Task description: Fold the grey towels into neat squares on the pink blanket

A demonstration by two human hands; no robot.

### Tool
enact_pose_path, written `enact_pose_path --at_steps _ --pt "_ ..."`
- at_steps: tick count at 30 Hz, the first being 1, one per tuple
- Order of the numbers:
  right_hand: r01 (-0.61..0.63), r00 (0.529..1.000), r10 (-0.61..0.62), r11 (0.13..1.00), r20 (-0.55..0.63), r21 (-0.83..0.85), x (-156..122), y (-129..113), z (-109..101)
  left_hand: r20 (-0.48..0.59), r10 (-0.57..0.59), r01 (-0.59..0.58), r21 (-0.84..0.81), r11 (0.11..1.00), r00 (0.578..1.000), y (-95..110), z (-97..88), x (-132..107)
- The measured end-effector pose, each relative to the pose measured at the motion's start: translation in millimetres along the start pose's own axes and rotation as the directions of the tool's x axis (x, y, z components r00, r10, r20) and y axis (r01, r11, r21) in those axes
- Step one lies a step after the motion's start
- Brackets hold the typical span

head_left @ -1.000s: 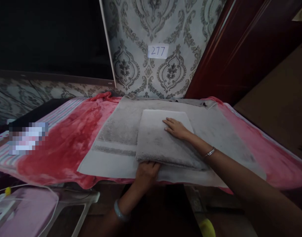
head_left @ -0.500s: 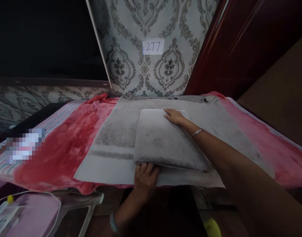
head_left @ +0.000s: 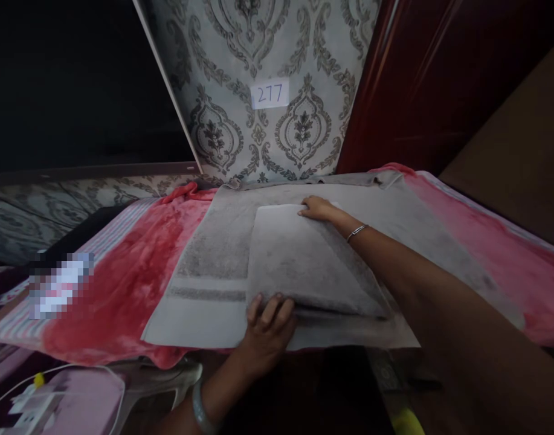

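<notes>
A folded grey towel (head_left: 290, 254) lies in the middle of a larger grey cloth (head_left: 213, 241) spread flat. My left hand (head_left: 270, 329) is at the towel's near edge, its fingers curled over the top and the thumb hidden. At the far edge, my right hand (head_left: 319, 209) has its fingers bent round the border, pinching the towel there. The near right part of the towel slants outward, with a dark gap showing under its front edge.
Beneath the cloth is a red blanket (head_left: 122, 284). A television (head_left: 77, 84) stands at the back left, and a dark red cabinet (head_left: 421, 78) at the back right. A white power strip (head_left: 34, 414) rests on a pink surface at the lower left.
My left hand's fingers have come up from under the near edge to curl over the towel's top. My right hand stays at the far edge. The view has shifted slightly.
</notes>
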State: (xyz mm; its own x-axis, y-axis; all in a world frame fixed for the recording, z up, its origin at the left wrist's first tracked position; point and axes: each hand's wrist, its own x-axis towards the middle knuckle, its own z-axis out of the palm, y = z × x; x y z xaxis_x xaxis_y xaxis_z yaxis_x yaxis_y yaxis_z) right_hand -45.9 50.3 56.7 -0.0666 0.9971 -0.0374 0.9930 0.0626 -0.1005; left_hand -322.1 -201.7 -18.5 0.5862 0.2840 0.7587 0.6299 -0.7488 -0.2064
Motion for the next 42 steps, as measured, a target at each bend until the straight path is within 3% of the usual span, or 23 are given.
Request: enact_pose_path --at_steps 13,32,42 --pt "0.052 0.999 -0.052 0.998 0.000 -0.021 12.6 7.5 0.8 0.159 0.064 -0.066 0.009 0.998 0.985 -3.7 0.7 12.7" --pt "0.089 0.995 -0.089 0.996 -0.034 -0.002 19.1 9.8 2.3 0.129 0.073 -0.074 0.006 0.997 0.989 -4.0 8.4 10.4" --pt "0.022 0.997 -0.020 1.000 -0.075 0.022 22.1 14.9 16.8 0.032 0.081 -0.078 -0.079 0.994 0.996 -4.0 12.9 12.6"
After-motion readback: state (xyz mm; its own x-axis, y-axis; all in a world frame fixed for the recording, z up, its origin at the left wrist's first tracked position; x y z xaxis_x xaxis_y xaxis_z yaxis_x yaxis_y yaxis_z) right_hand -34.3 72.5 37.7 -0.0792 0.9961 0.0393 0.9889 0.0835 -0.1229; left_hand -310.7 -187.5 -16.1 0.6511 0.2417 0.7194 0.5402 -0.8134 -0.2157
